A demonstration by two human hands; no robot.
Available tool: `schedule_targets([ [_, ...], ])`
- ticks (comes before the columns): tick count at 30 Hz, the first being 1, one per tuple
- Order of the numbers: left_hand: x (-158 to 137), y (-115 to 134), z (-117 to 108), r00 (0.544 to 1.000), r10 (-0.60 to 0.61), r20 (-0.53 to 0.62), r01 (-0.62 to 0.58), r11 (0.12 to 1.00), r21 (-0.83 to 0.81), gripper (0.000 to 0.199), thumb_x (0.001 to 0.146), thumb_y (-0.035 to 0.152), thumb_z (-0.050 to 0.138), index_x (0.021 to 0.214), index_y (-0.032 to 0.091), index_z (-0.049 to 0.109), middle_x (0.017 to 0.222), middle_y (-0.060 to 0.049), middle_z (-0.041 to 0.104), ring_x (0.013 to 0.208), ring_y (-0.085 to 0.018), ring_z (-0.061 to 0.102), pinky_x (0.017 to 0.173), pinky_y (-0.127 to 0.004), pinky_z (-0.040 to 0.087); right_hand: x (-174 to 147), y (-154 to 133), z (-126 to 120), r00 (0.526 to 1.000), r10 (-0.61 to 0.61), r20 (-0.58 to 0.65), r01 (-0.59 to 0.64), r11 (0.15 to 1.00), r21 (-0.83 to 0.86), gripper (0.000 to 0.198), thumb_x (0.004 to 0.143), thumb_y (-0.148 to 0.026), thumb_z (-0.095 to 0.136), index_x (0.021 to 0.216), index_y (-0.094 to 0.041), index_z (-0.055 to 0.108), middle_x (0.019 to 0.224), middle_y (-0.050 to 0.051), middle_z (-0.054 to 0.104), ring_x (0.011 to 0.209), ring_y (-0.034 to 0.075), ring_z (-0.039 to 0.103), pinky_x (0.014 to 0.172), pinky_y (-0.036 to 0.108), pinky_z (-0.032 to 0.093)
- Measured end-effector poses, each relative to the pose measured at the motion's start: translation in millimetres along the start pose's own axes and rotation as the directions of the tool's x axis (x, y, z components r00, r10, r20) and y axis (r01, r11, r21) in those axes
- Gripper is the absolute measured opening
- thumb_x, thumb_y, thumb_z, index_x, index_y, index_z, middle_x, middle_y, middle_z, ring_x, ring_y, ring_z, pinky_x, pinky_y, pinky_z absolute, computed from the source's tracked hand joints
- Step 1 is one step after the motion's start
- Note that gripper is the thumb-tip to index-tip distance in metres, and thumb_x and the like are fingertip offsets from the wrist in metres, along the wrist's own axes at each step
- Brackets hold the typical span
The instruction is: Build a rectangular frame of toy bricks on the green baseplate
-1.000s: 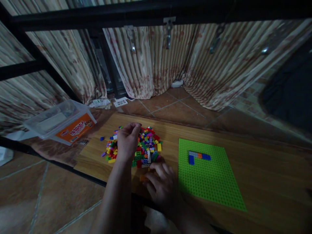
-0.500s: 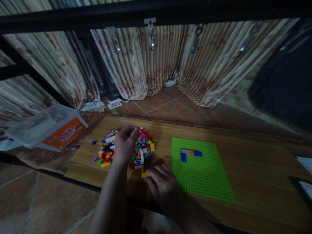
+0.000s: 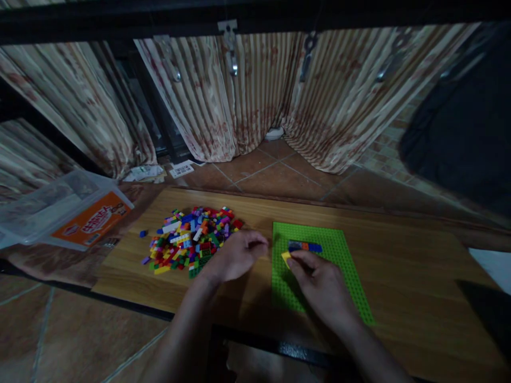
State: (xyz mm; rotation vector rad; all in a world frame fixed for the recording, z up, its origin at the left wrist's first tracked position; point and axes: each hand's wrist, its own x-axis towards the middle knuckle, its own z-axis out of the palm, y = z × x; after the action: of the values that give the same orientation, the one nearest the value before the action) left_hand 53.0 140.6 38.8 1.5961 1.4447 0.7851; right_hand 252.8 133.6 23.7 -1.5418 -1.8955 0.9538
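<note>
Pinched between the thumb and fingers of my right hand (image 3: 325,287) is a yellow toy brick (image 3: 286,256). That hand is over the green studded baseplate (image 3: 331,236). Just beyond it, a row of grey, orange and blue bricks (image 3: 313,248) sits on the plate. My left hand (image 3: 239,255) is between the brick pile (image 3: 187,234) and the plate, above the table. Its fingers are curled together toward the plate; whether a small piece is in them is hidden.
A clear plastic box with an orange label (image 3: 93,221) stands left of the wooden table (image 3: 415,287). One blue brick (image 3: 142,233) lies apart from the pile. White paper (image 3: 491,268) is at the right edge. Striped curtains (image 3: 255,96) hang behind.
My left hand has moved right, off the pile toward the plate. My right hand has carried the yellow brick from beside the pile to over the plate. The view has shifted slightly.
</note>
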Motion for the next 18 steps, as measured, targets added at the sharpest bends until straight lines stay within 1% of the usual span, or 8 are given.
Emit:
schedule_targets([
  [1, 0, 1, 6, 0.998, 0.004, 0.066, -0.006, 0.999, 0.037, 0.021, 0.081, 0.027, 0.051, 0.081, 0.015, 0.069, 0.075, -0.001, 0.067, 0.071, -0.014, 0.060, 0.064, -0.023, 0.044, 0, 3, -5, 1.000, 0.029, 0.010, -0.029, 0.999, -0.021, 0.026, 0.086, -0.042, 0.052, 0.091, -0.023, 0.070, 0.081, 0.002, 0.073, 0.069, 0.018, 0.066, 0.065, 0.030, 0.045],
  [2, 0, 3, 12, 0.994, 0.002, 0.108, -0.010, 0.998, 0.067, 0.021, 0.082, 0.026, 0.051, 0.082, 0.016, 0.069, 0.077, -0.002, 0.068, 0.072, -0.015, 0.061, 0.065, -0.023, 0.044, 1, 5, -9, 0.998, 0.052, 0.023, -0.051, 0.998, -0.048, 0.027, 0.086, -0.043, 0.052, 0.089, -0.023, 0.070, 0.079, 0.002, 0.073, 0.067, 0.018, 0.066, 0.063, 0.030, 0.044],
  [5, 0, 7, 28, 0.985, -0.050, 0.166, 0.029, 0.992, 0.126, 0.021, 0.081, 0.025, 0.051, 0.086, 0.017, 0.069, 0.082, -0.002, 0.070, 0.077, -0.016, 0.063, 0.068, -0.024, 0.046, 0, 11, -14, 0.993, 0.104, 0.064, -0.094, 0.985, -0.141, 0.027, 0.086, -0.042, 0.051, 0.084, -0.023, 0.069, 0.074, 0.002, 0.072, 0.067, 0.019, 0.065, 0.063, 0.030, 0.041],
  [7, 0, 10, 36, 0.980, -0.101, 0.173, 0.071, 0.983, 0.171, 0.020, 0.080, 0.027, 0.053, 0.087, 0.019, 0.070, 0.085, -0.002, 0.071, 0.079, -0.017, 0.064, 0.069, -0.025, 0.047, 1, 13, -13, 0.990, 0.123, 0.073, -0.107, 0.976, -0.187, 0.027, 0.086, -0.041, 0.050, 0.081, -0.022, 0.069, 0.075, 0.003, 0.072, 0.069, 0.019, 0.065, 0.064, 0.030, 0.041],
  [9, 2, 11, 42, 0.979, -0.124, 0.161, 0.087, 0.971, 0.223, 0.020, 0.079, 0.028, 0.054, 0.087, 0.020, 0.070, 0.087, -0.002, 0.071, 0.080, -0.018, 0.064, 0.069, -0.026, 0.047, 2, 13, -11, 0.989, 0.131, 0.065, -0.113, 0.968, -0.223, 0.029, 0.087, -0.041, 0.049, 0.078, -0.022, 0.069, 0.075, 0.004, 0.072, 0.070, 0.019, 0.066, 0.064, 0.030, 0.040],
  [14, 5, 9, 48, 0.984, -0.103, 0.145, 0.060, 0.961, 0.271, 0.021, 0.080, 0.027, 0.052, 0.086, 0.021, 0.071, 0.088, -0.002, 0.072, 0.081, -0.017, 0.064, 0.067, -0.024, 0.046, 6, 14, -9, 0.990, 0.126, 0.056, -0.102, 0.941, -0.322, 0.034, 0.086, -0.044, 0.051, 0.066, -0.022, 0.067, 0.063, 0.004, 0.069, 0.061, 0.018, 0.062, 0.056, 0.028, 0.035],
  [18, 4, 11, 47, 0.985, -0.093, 0.144, 0.047, 0.954, 0.296, 0.022, 0.081, 0.028, 0.051, 0.087, 0.022, 0.071, 0.086, -0.002, 0.072, 0.079, -0.017, 0.064, 0.066, -0.024, 0.045, 6, 16, -12, 0.991, 0.101, 0.088, -0.063, 0.933, -0.355, 0.035, 0.087, -0.044, 0.051, 0.064, -0.022, 0.066, 0.062, 0.002, 0.067, 0.056, 0.016, 0.059, 0.053, 0.027, 0.031],
])
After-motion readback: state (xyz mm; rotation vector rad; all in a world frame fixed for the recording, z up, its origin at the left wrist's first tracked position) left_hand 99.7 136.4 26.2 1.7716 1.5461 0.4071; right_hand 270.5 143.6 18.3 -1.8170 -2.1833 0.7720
